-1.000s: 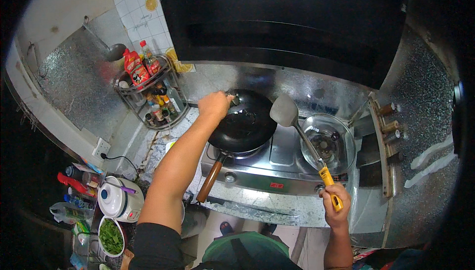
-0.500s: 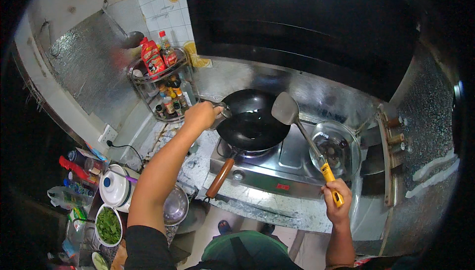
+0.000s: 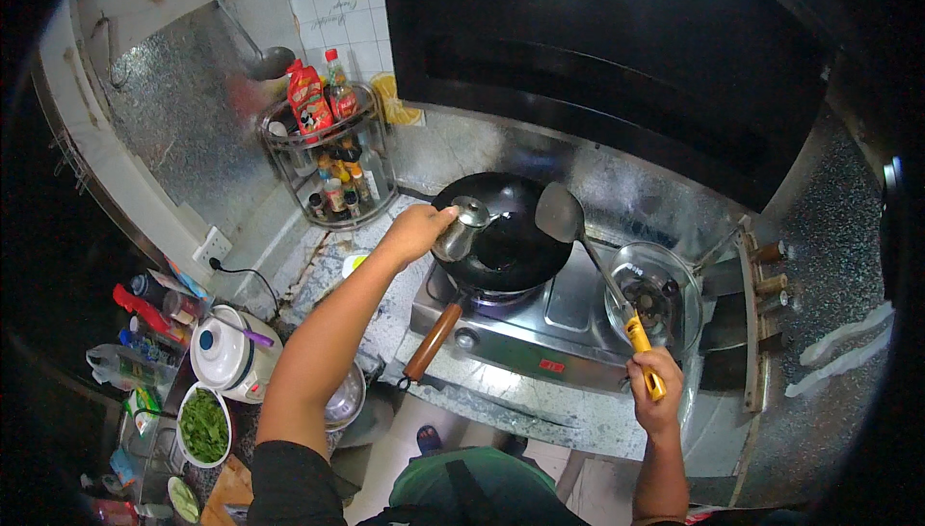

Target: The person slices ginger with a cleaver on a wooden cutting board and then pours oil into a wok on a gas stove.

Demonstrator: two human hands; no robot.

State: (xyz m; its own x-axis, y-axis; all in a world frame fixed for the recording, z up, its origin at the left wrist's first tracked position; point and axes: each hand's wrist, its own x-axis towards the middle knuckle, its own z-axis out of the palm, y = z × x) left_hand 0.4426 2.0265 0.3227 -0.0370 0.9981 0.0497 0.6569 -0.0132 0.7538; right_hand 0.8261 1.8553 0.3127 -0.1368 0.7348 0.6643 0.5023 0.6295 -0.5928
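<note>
Taking the black wok [image 3: 511, 237] on the stove [image 3: 568, 319] as our landmark, we see a white rice cooker [image 3: 229, 353] and a bowl of greens [image 3: 204, 425] far to its lower left, and a corner rack of bottles [image 3: 332, 165] at its upper left. Our left hand [image 3: 416, 232] has its grip clenched on a small metal pot [image 3: 462, 227], tilted at the wok's left rim, seemingly over it. Right of the wok, our right hand [image 3: 653, 399] grasps the yellow handle of a spatula [image 3: 561, 213], whose blade hangs above the wok's right edge.

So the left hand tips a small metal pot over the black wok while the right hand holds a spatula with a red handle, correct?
Not quite: the head view shows the spatula has a yellow handle, held by the right hand. The left hand does tip the small metal pot over the black wok.
</note>
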